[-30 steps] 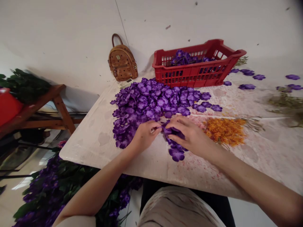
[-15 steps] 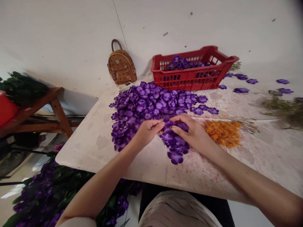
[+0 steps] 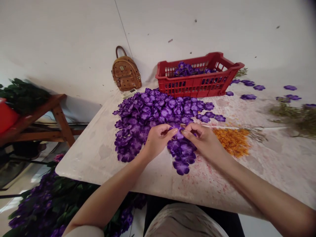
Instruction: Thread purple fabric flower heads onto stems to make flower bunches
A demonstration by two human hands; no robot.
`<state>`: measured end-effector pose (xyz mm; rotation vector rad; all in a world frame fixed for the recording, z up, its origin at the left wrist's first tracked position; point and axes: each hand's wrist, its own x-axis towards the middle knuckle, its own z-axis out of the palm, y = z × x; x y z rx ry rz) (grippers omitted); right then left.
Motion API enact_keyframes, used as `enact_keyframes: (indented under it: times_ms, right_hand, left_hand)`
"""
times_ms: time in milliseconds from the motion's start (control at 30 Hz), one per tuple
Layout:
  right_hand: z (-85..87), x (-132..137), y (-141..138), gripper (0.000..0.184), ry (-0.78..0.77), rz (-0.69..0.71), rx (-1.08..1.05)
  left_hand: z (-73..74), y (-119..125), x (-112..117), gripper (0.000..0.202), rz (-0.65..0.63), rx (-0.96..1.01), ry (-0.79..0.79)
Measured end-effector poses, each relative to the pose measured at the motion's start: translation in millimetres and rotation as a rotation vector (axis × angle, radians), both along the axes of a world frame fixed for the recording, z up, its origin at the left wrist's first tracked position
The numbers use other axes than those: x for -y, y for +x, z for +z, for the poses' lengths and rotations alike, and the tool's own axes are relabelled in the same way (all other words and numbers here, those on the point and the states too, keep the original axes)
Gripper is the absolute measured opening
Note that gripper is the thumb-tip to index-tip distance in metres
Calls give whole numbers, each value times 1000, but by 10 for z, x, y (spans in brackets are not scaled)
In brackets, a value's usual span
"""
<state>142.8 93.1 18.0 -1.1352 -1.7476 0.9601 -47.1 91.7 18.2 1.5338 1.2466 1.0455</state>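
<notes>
1. Change: the left hand (image 3: 158, 141) and right hand (image 3: 203, 141) have drawn closer, fingertips almost meeting.
2. Fingers: both sets narrow, pinching a purple artificial blossom (image 3: 179, 132) at the lower edge of the heap of purple blossoms (image 3: 153, 115).
3. Edges: the stained table (image 3: 84, 164) has its near edge below the wrists; orange petals (image 3: 232, 141) lie just right of the right hand; a red plastic crate (image 3: 197, 86) stands beyond the heap.
</notes>
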Motion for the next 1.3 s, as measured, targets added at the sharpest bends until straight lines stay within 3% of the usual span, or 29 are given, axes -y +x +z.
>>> enact_keyframes:
  times_ms: [133, 233, 333, 433, 500, 567, 600, 700, 767, 833, 900, 1033, 1167, 1300]
  right_hand:
    - [-7, 0, 5, 36, 18, 18, 42]
    - [-42, -5, 9, 26, 76, -9, 130]
    - [-121, -4, -4, 16, 151, 12, 287]
    - [-230, -2, -19, 15, 214, 57, 423]
    - [-294, -4, -22, 14, 252, 81, 448]
    - [-334, -10, -23, 11, 281, 117, 432]
    - [-342, -14, -23, 10, 291, 134, 416]
    - [-314, -21, -31, 13, 287, 157, 341]
    - [-257, -21, -37, 13, 240, 138, 268]
    - [-189, -22, -32, 14, 170, 115, 185]
    - [-130, -28, -14, 19, 94, 101, 112]
    - [-81, -43, 37, 32, -40, 113, 17]
    - [-57, -14, 57, 40, -72, 53, -31]
    - [-16, 36, 45, 29, -70, 25, -81]
  left_hand:
    - [-19, 23, -27, 43, 18, -86, 47]
    - [16, -53, -65, 45, 61, -199, 117]
    - [91, -300, -68, 52, 157, -417, 175]
    - [157, -644, 12, 57, 316, -779, 171]
    - [174, -826, 100, 42, 381, -1018, 181]
    - [169, -910, 186, 12, 403, -1160, 238]
    - [159, -909, 220, 16, 378, -1174, 280]
    - [116, -771, 263, 41, 102, -1013, 386]
    - [83, -620, 245, 46, -129, -840, 438]
    - [53, -473, 204, 47, -232, -720, 478]
    - [30, -352, 156, 40, -225, -622, 505]
    - [18, -188, 79, 12, -52, -349, 422]
    - [51, -84, 41, 25, 16, -151, 143]
    - [71, -16, 27, 33, 8, -74, 43]
